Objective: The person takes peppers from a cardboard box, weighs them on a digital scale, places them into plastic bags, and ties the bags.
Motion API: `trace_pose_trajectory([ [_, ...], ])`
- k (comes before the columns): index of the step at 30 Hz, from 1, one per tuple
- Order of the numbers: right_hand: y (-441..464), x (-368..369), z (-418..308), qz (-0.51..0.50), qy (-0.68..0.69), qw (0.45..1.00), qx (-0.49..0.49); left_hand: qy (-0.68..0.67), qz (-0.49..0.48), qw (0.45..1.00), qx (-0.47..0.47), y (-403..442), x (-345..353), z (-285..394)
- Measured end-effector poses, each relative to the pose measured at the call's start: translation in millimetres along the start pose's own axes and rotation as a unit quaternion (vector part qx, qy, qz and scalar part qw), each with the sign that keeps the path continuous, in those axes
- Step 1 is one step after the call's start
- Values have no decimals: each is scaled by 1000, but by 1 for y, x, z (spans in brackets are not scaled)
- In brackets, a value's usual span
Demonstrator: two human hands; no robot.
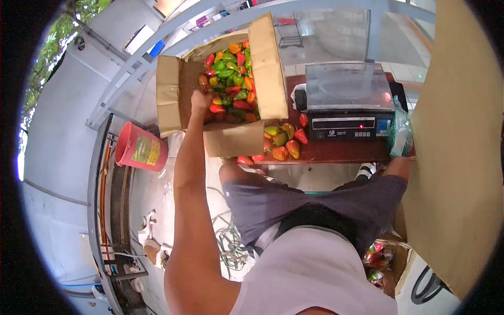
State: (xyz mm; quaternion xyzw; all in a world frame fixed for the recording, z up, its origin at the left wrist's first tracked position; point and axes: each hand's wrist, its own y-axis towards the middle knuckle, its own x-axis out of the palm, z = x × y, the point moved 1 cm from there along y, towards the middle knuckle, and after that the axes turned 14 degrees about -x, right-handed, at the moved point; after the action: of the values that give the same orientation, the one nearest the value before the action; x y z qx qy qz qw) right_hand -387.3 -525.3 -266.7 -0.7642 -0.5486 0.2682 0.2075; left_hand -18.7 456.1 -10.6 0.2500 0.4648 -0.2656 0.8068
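Head view: left hand (200, 101) inside the cardboard box (269, 73), against peppers (227, 73), fingers apart or together, no telling.

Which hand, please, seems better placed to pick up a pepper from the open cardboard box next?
Probably the left hand: it reaches inside the open cardboard box, close beside the peppers, whereas no right hand shows near them.

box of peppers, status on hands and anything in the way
Left hand inside box, grip unclear. Right hand not clearly visible. Peppers piled inside, some loose beside scale. Nothing seen blocking left hand.
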Motion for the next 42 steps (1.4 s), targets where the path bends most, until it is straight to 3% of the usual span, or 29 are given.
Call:
trace_pose_trajectory([
  [3,16,-4,19,49,-111,984,-127,182,-16,983,1,-7,15,-6],
  [4,17,-6,23,61,-143,970,-185,228,8,973,33,-21,18,-1],
  [7,2,-1,14,74,-196,909,-361,354,-43,934,14,-29,10,31],
  [8,-18,31,-35,71,-210,895,-386,393,-83,916,-6,-28,19,38],
  [9,-39,66,-88,69,-223,881,-411,300,-130,945,-4,8,34,-2],
  [10,-41,82,-123,28,-382,844,-377,202,-182,962,1,40,63,-30],
  [12,-23,131,-186,5,-314,804,-505,298,-54,951,-58,-18,49,39],
  [14,-6,180,-263,-10,-317,734,-601,311,-30,948,-63,-31,53,52],
  [16,17,229,-329,24,-240,778,-580,307,-75,947,-63,-41,39,68],
  [17,54,240,-345,14,-277,743,-609,307,-94,945,-66,-44,32,71],
  [19,117,254,-358,-7,-405,747,-527,335,-95,933,-86,-35,39,61],
  [22,179,272,-351,13,-537,699,-472,322,-99,938,-77,-15,54,49],
  [23,177,277,-352,8,-533,709,-462,351,-97,930,-52,21,86,14],
  [25,169,284,-358,-5,-526,726,-443,371,-92,924,-21,16,84,15],
  [27,163,284,-354,9,-471,730,-495,362,-86,928,-5,-9,65,21],
  [30,152,290,-349,86,-464,692,-547,333,-45,939,-74,-51,51,53],
  [31,152,289,-350,93,-483,685,-538,350,-42,936,-23,-43,55,45],
  [33,159,288,-355,77,-527,684,-499,223,-124,967,-5,-44,52,44],
  [34,166,289,-360,55,-547,689,-472,199,-95,975,30,-29,60,24],
  [37,177,284,-352,32,-505,692,-515,184,-33,976,114,-7,64,-10],
  [41,172,279,-339,31,-404,734,-545,108,-86,990,28,-24,34,8],
  [42,164,275,-344,23,-388,748,-537,142,-93,985,37,-24,33,6],
])
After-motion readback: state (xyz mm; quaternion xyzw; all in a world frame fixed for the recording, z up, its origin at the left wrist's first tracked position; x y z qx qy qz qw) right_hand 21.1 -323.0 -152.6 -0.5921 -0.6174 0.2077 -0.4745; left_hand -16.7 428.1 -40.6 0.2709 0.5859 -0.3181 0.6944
